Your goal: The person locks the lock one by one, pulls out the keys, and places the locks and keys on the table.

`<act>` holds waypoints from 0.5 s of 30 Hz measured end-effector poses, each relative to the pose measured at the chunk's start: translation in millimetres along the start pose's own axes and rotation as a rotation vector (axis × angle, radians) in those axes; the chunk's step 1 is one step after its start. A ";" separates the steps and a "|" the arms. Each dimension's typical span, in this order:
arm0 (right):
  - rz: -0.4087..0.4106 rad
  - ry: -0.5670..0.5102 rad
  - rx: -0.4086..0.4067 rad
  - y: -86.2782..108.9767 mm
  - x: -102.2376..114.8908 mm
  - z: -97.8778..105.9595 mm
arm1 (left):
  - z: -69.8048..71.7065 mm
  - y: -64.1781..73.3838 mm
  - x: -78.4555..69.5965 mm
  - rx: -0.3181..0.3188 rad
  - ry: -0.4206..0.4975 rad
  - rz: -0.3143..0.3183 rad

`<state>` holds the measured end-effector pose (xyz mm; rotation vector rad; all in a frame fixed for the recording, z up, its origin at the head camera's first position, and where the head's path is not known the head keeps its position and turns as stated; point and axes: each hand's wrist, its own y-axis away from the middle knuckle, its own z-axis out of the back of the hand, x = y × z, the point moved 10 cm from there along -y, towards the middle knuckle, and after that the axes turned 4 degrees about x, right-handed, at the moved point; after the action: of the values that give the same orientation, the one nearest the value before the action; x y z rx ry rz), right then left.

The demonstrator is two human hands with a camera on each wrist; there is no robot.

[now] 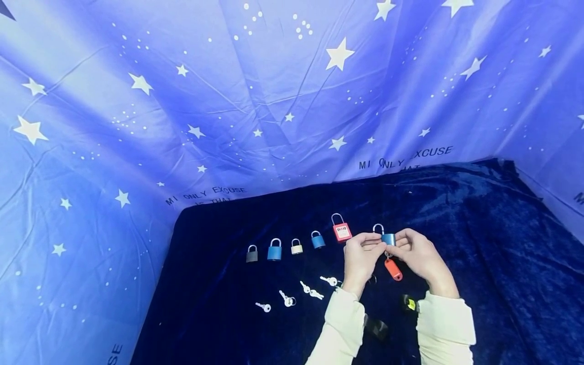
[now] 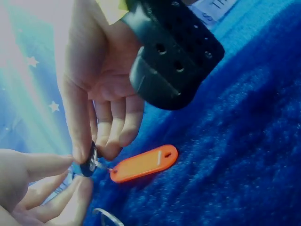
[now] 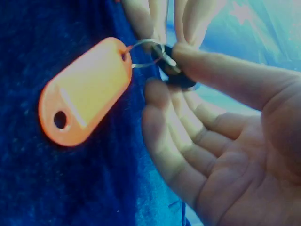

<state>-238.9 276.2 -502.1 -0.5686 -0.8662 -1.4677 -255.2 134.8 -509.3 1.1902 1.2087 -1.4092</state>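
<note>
A small blue padlock (image 1: 388, 239) is held between both hands in the head view. Its shackle (image 1: 378, 228) stands out to the left of the body, one leg free. My left hand (image 1: 365, 256) pinches the padlock from the left with thumb and fingers. From the right, my right hand (image 1: 422, 253) grips it between thumb and fingertips. At the padlock's dark underside (image 3: 181, 81), a thin metal ring (image 3: 143, 54) carries an orange key tag (image 3: 84, 94), which hangs loose. Fingers hide most of the lock body in both wrist views.
Left of the hands stands a row of padlocks: grey (image 1: 252, 256), blue (image 1: 275, 253), cream (image 1: 296, 249), blue (image 1: 318, 241) and red (image 1: 341, 232). Several silver keys (image 1: 287, 300) lie nearer on the dark blue cloth (image 1: 205, 304). A star-printed curtain (image 1: 274, 91) hangs behind.
</note>
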 end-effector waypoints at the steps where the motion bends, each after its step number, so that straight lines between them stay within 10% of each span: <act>1: 0.014 -0.010 -0.002 0.3 2.7 0.4 | 2.4 0.4 -0.4 -0.007 0.032 0.000; 8: 0.090 -0.176 0.015 1.4 18.7 -2.1 | 16.7 1.3 2.1 -0.046 0.307 0.071; 15: 0.126 -0.254 0.025 2.0 25.2 -4.0 | 24.5 -0.7 -0.7 -0.031 0.376 0.084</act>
<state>-238.9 257.8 -484.2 -0.7889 -1.0255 -1.2864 -258.4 110.6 -507.1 1.5119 1.4105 -1.1306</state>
